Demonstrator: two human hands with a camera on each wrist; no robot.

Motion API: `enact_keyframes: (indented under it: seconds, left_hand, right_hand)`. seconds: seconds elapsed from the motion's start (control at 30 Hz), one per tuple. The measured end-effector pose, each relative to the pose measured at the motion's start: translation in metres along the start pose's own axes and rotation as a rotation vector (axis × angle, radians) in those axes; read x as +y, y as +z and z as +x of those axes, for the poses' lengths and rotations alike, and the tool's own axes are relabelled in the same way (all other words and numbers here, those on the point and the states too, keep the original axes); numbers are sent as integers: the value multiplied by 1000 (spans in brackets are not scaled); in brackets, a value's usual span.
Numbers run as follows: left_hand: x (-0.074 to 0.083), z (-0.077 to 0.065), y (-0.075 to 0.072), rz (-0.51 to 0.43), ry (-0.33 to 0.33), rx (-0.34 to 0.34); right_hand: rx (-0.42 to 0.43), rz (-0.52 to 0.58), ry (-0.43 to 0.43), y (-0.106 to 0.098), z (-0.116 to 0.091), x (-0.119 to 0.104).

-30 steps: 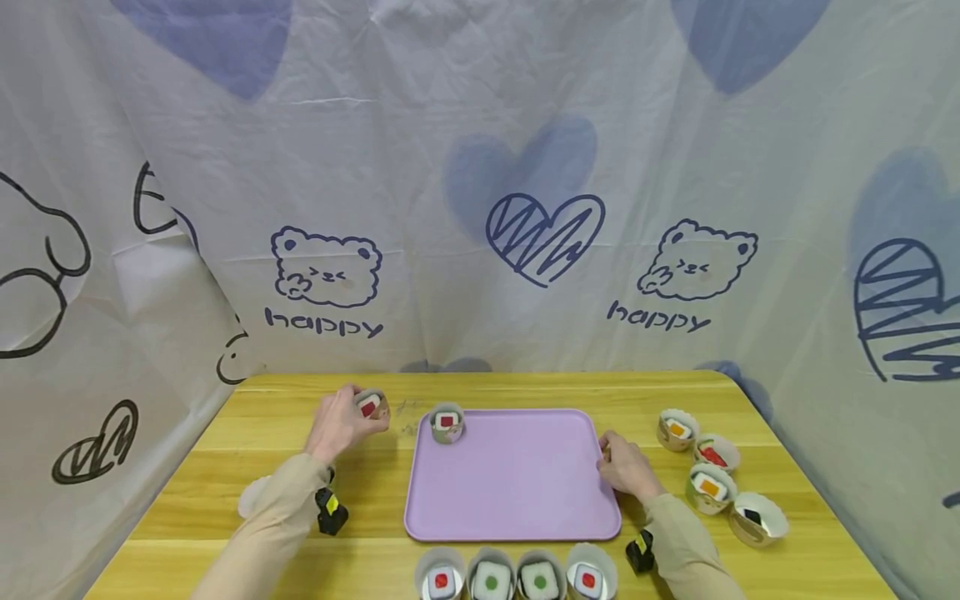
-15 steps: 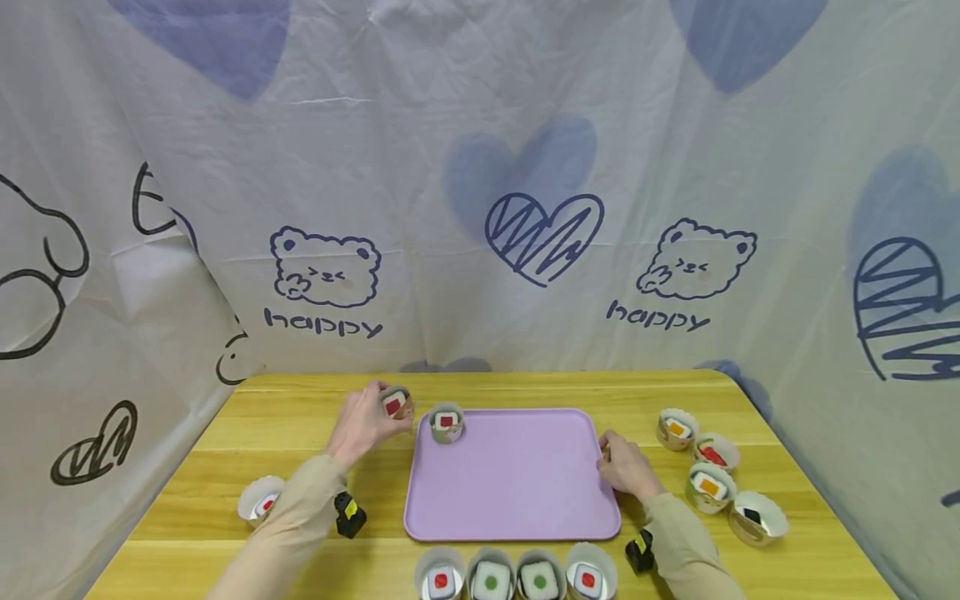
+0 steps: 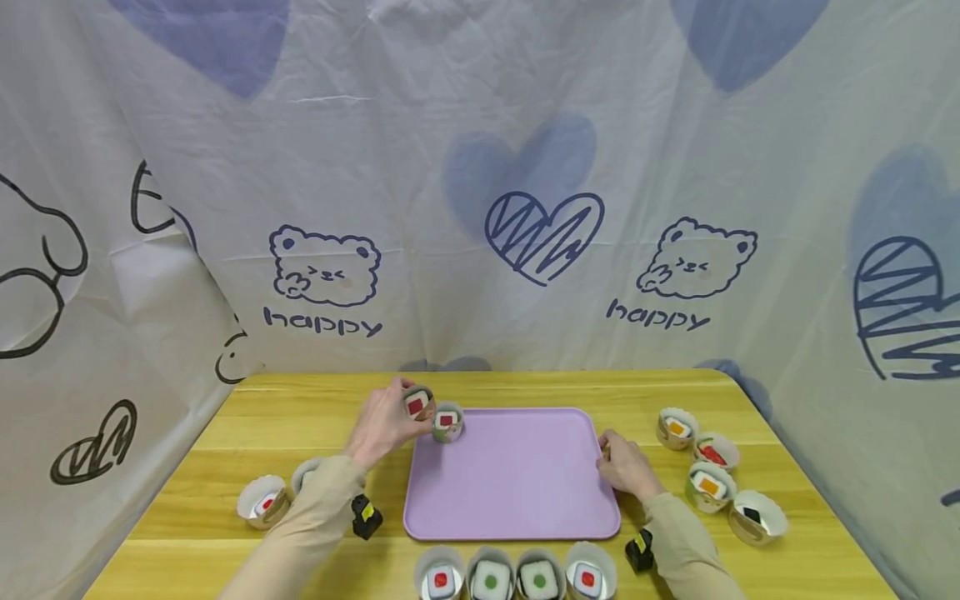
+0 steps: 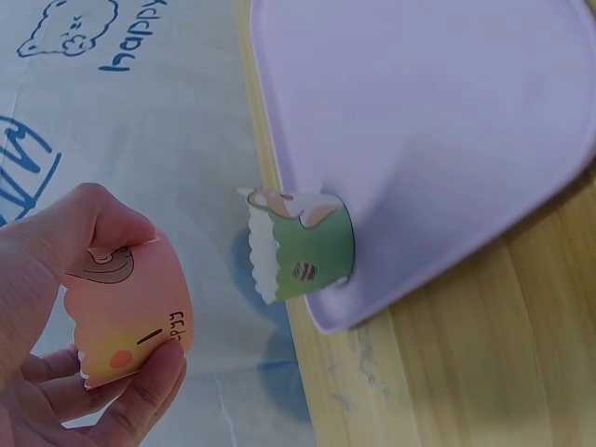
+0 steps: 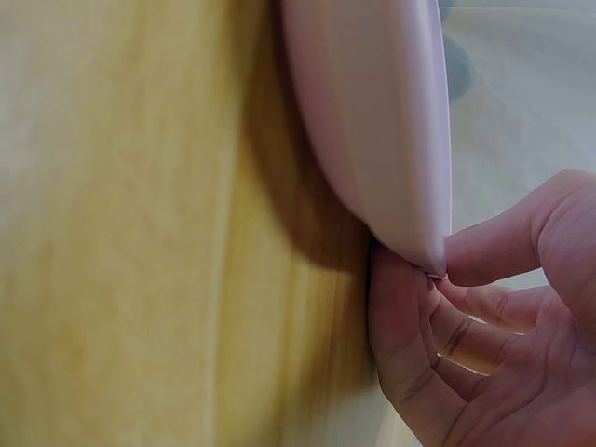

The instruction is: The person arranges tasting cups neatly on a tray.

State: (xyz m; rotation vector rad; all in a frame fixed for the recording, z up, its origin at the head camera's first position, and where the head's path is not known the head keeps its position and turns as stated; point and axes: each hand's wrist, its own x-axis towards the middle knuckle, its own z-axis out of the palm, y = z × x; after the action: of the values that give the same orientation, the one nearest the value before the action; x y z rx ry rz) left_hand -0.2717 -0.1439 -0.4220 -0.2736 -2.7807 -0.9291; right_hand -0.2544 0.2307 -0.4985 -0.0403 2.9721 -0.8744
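Note:
My left hand (image 3: 382, 427) grips a pink paper baking cup (image 4: 140, 307) by its sides, thumb on one side and fingers on the other. Inside that cup shows a white toy sushi piece with a red centre (image 3: 416, 405). It is raised beside a green paper cup (image 4: 321, 244), which stands in the far left corner of the lilac tray (image 3: 517, 475) with similar sushi inside. At the tray's right side, my right hand (image 3: 628, 467) pinches the rim between thumb and fingers, as the right wrist view shows (image 5: 382, 112).
Several filled paper cups (image 3: 708, 487) stand right of the tray. Another row (image 3: 491, 575) lines its near side. Two more cups (image 3: 262, 502) sit at left, one partly behind the left sleeve. A printed cloth (image 3: 480, 167) hangs behind the wooden table (image 3: 300, 392).
My left hand has carried the pink cup rightward, from over the table to beside the green cup at the tray's far left corner. My right hand and the tray have stayed put.

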Motion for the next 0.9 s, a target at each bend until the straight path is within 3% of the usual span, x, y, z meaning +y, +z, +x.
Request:
enact_keyframes:
  seconds: [0.67, 0.9]
  left_hand:
    - [25, 13, 27, 46, 205, -10]
    - [33, 19, 36, 104, 229, -44]
  right_hand:
    - [-8, -7, 15, 2, 2, 1]
    - [-4, -3, 12, 2, 2, 2]
